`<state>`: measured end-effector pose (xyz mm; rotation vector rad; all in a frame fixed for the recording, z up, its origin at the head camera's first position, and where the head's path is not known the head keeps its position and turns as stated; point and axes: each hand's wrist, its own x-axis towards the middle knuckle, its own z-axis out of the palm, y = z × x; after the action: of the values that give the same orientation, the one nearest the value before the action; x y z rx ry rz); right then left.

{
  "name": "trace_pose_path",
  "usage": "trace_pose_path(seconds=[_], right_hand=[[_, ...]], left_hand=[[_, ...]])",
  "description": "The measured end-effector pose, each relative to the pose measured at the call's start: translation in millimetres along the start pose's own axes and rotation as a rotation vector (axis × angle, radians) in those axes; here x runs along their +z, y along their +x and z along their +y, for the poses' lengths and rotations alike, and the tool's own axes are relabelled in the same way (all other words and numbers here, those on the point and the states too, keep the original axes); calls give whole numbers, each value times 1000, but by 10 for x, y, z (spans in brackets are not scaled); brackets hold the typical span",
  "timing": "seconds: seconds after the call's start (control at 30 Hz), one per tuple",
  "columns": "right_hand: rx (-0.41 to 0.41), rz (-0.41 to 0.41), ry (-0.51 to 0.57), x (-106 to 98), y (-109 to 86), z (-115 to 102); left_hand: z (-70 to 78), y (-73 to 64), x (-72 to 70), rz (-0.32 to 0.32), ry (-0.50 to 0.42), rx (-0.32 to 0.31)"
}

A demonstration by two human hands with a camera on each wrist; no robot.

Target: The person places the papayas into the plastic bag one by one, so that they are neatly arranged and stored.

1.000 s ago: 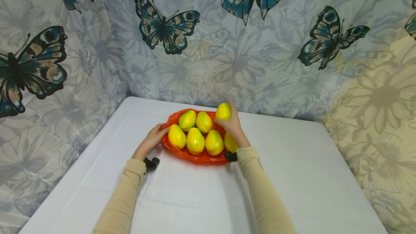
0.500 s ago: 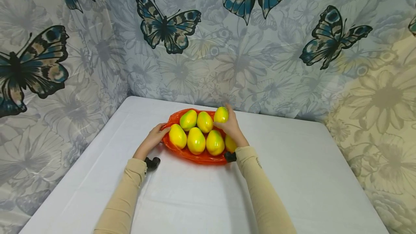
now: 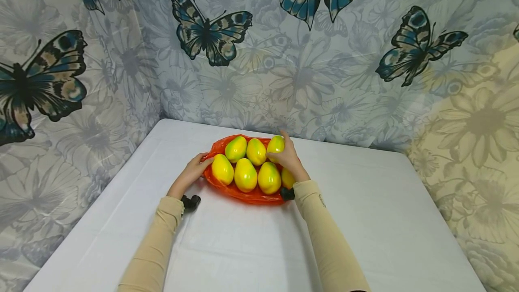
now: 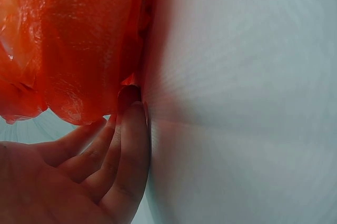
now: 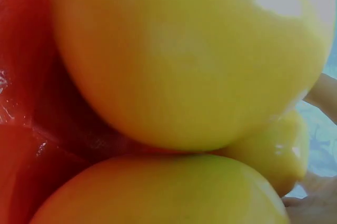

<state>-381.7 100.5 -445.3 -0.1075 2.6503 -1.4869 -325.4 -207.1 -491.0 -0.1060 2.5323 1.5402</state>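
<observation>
Several glossy yellow-green mangoes (image 3: 245, 175) lie in two rows in an opened-out red plastic bag (image 3: 239, 198). My right hand (image 3: 290, 157) grips the mango at the back right (image 3: 275, 144), with thumb and fingers on opposite sides of it. In the right wrist view that mango (image 5: 281, 153) shows behind two nearer ones, between the thumb and a finger. At the bag's left edge, my left hand (image 3: 192, 173) holds the rim, its thumb beside the front left mango (image 3: 222, 169). Seen from the left wrist, its fingers (image 4: 131, 145) reach along the table to the underside of the bag.
The bag sits toward the back of a white-covered table (image 3: 365, 220). Behind and to the left hang curtains (image 3: 300, 80) printed with flowers and butterflies. A dark wrist camera (image 3: 191, 203) stands out from the left wrist, close over the tabletop.
My right hand has lowered the mango slightly and moved it left, into the back row beside the others. The left hand has stayed at the bag's edge.
</observation>
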Motion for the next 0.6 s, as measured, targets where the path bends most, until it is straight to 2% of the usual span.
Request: trace_pose_path(seconds=[0.33,0.6], right_hand=[[7,19,10,-52,-49,-13],[-36,18,72,-157,-165,2]], left_hand=[[24,-24,-1,-3,5,-1],[33,-28,10,-1,-4,0]])
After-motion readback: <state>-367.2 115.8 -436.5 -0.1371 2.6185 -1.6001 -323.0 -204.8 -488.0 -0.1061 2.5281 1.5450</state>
